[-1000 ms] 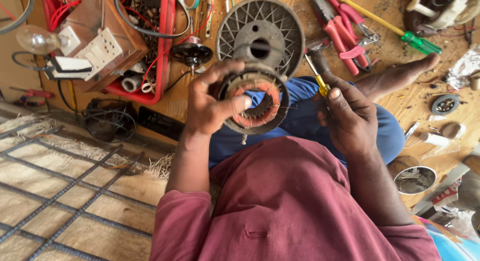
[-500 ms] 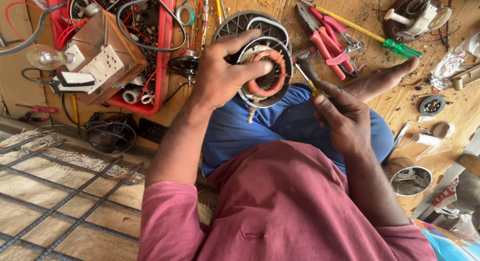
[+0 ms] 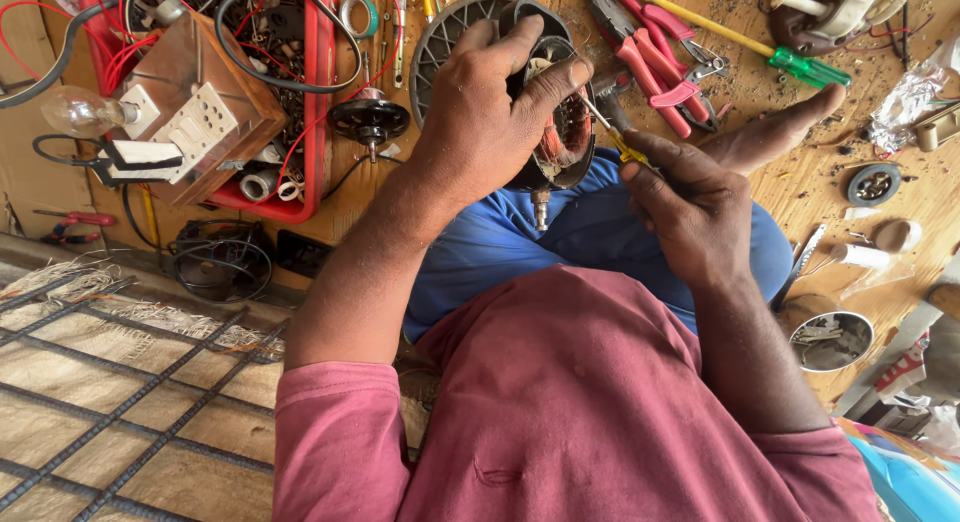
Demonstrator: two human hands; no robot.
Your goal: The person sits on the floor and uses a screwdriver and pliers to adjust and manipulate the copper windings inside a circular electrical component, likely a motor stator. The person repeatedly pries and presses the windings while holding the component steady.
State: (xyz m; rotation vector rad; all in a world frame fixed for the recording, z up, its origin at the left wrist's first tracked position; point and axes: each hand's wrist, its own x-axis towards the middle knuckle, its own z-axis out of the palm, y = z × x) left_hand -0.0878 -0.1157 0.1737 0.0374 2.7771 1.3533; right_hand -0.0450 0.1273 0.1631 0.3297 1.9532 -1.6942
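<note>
Motor (image 3: 560,132) tilted since; one screwdriver (image 3: 620,142).

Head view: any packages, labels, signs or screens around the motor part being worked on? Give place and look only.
No screens or signs show.
Clear plastic bag: far right on the wooden floor, crumpled, see-through.
Red plastic tray: upper left, rectangular, filled with wires and small parts.
Wooden switch box: in the tray, brown with a white socket plate; a clear bulb sticks out to its left.
</note>
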